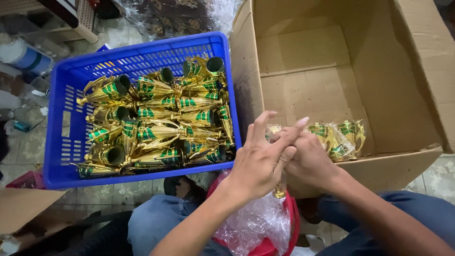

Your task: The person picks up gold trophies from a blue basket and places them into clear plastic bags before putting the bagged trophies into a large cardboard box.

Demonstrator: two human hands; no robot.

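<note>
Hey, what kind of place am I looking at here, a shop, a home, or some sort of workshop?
Probably a small packing workshop: a blue crate heaped with gold-and-green trophy cups, an open cardboard box holding plastic-wrapped ones, and clear wrapping under both hands, left and right.

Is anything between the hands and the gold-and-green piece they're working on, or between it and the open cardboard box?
No. Both hands, left hand and right hand, are already on the gold piece, mostly hidden by them. The cardboard box stands open just beyond, holding only wrapped pieces.
</note>
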